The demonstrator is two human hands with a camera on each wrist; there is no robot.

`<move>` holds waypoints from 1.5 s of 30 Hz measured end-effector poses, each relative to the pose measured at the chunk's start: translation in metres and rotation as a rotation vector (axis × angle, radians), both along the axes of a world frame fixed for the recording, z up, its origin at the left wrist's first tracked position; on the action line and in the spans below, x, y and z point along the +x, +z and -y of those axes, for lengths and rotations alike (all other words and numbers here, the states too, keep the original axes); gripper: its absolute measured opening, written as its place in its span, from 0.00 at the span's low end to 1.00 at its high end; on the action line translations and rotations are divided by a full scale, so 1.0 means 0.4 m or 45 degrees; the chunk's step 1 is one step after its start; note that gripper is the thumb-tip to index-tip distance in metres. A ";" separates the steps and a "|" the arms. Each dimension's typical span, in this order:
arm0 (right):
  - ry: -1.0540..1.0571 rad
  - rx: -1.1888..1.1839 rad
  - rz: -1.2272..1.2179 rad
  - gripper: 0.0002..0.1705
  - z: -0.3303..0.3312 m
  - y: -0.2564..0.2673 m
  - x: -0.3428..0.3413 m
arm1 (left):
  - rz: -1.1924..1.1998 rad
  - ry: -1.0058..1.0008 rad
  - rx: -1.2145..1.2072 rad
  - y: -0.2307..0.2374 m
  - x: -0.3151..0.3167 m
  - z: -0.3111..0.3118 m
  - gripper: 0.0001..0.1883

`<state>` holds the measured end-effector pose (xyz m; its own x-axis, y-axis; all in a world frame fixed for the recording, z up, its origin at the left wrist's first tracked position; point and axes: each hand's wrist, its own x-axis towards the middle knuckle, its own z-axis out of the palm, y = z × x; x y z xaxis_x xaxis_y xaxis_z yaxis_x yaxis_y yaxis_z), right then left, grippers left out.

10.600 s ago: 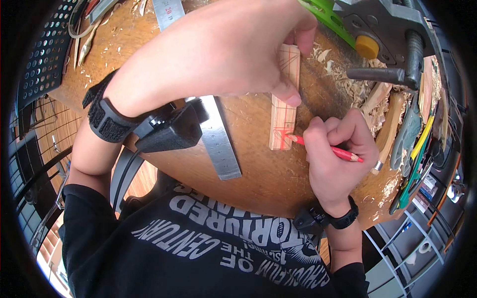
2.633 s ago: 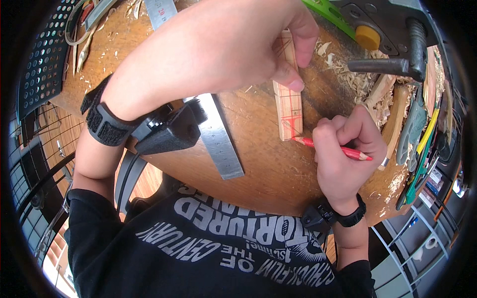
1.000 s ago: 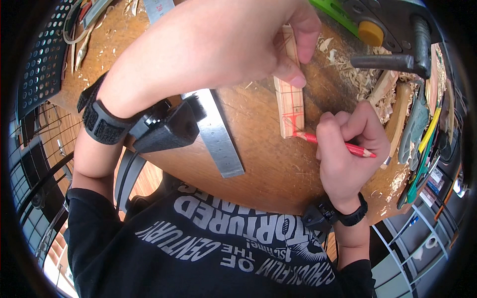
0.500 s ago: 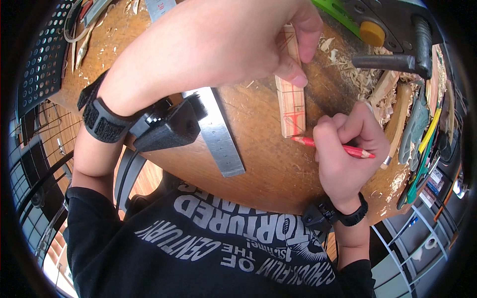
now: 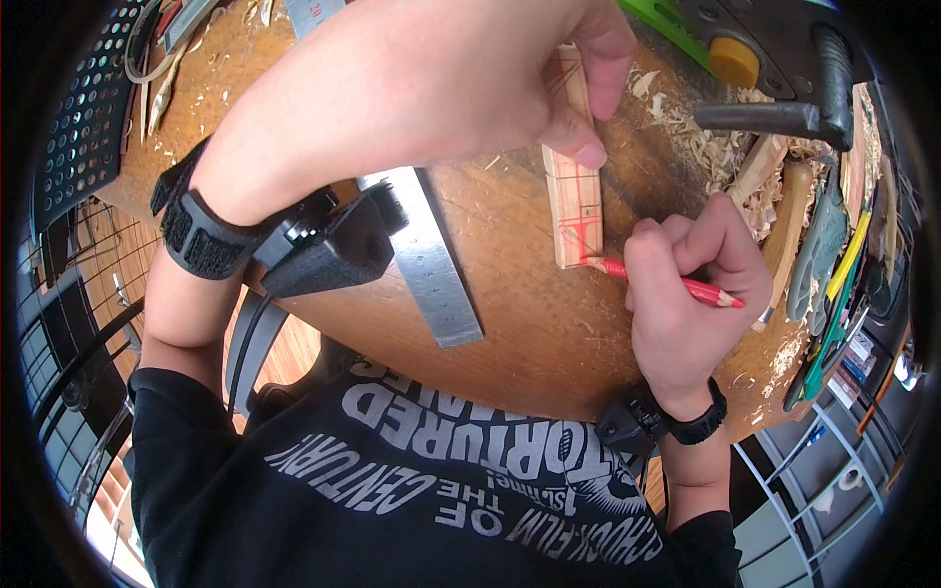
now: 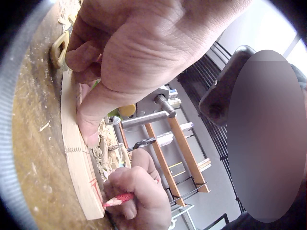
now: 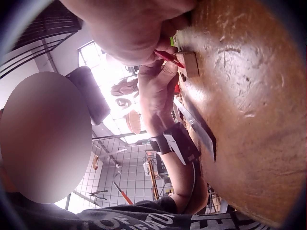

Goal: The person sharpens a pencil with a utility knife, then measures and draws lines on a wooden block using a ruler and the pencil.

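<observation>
A wooden block (image 5: 575,211) with red and dark lines lies on the bench in the head view. The left hand (image 5: 490,88) grips its far part between thumb and fingers, covering some of it. In the right hand (image 5: 698,294) is a red pencil (image 5: 708,292), pinched with curled fingers, its tip at the block's near end. The left wrist view shows the pencil (image 6: 121,198) tip against the marked edge of the block (image 6: 79,163). From the right wrist view, the block's end (image 7: 191,64) is seen beside the pencil (image 7: 169,58).
A metal ruler (image 5: 431,274) lies left of the block, partly under the left forearm. A metal clamp (image 5: 769,120) stands at the back right, with wood shavings (image 5: 701,147) by it. Several tools, one a wooden handle (image 5: 787,230), lie along the right side of the wooden bench (image 5: 510,333).
Since the earliest frame, block and both hands have shifted slightly; the block sits a little farther away and right. Over the last half second, the pencil tip has moved slightly up onto the block's end.
</observation>
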<state>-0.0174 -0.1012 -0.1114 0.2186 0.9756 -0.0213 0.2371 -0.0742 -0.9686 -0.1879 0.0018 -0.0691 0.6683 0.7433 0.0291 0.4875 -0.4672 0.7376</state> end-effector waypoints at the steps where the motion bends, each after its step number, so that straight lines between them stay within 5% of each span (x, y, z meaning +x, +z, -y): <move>1: 0.018 0.023 0.062 0.22 0.000 -0.002 0.002 | -0.006 0.001 0.015 0.000 0.000 0.000 0.13; 24: 0.054 0.026 0.042 0.22 0.002 0.000 -0.002 | -0.043 -0.072 -0.015 0.007 -0.008 -0.015 0.12; 27: 0.050 -0.001 0.039 0.22 0.001 0.004 -0.001 | 0.216 -0.139 -0.094 -0.010 -0.015 -0.021 0.12; 30: 0.000 -0.033 0.005 0.22 -0.001 0.009 -0.006 | -0.059 0.056 0.035 0.009 0.010 0.002 0.12; 39: -0.015 -0.014 -0.072 0.22 -0.003 0.006 -0.007 | 0.249 -0.085 -0.142 -0.017 -0.016 -0.017 0.12; 41: -0.012 -0.020 -0.075 0.22 -0.002 0.005 -0.006 | -0.006 -0.042 -0.026 0.008 -0.001 -0.005 0.12; 45: 0.013 -0.001 0.014 0.22 0.001 0.001 -0.001 | -0.022 -0.050 -0.022 0.009 -0.005 -0.006 0.12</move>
